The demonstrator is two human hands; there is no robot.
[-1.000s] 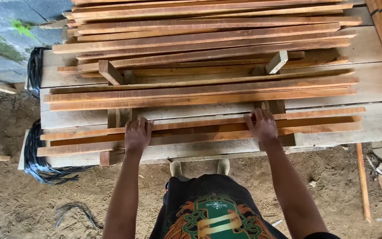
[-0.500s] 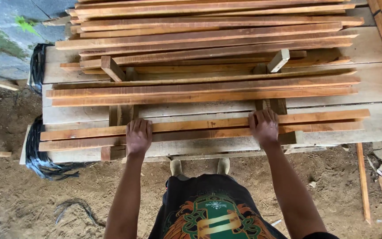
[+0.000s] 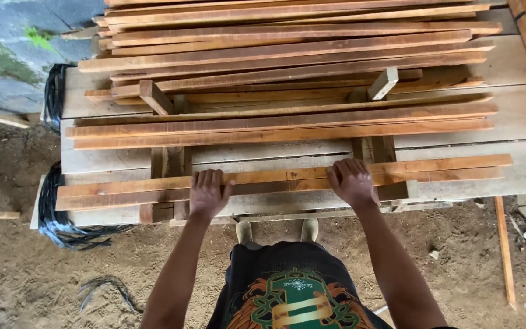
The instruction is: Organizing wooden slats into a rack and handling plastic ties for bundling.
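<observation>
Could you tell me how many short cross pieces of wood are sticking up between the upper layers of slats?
2: one short cross piece at the left of the stack, one at the right, both tilted between the slats. More may lie hidden underneath.

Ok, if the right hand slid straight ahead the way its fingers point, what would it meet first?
Likely the upright wooden spacer block just beyond the right hand, which lies flat on the front slats. Past the block comes the next layer of slats. Depth is hard to judge.
</observation>
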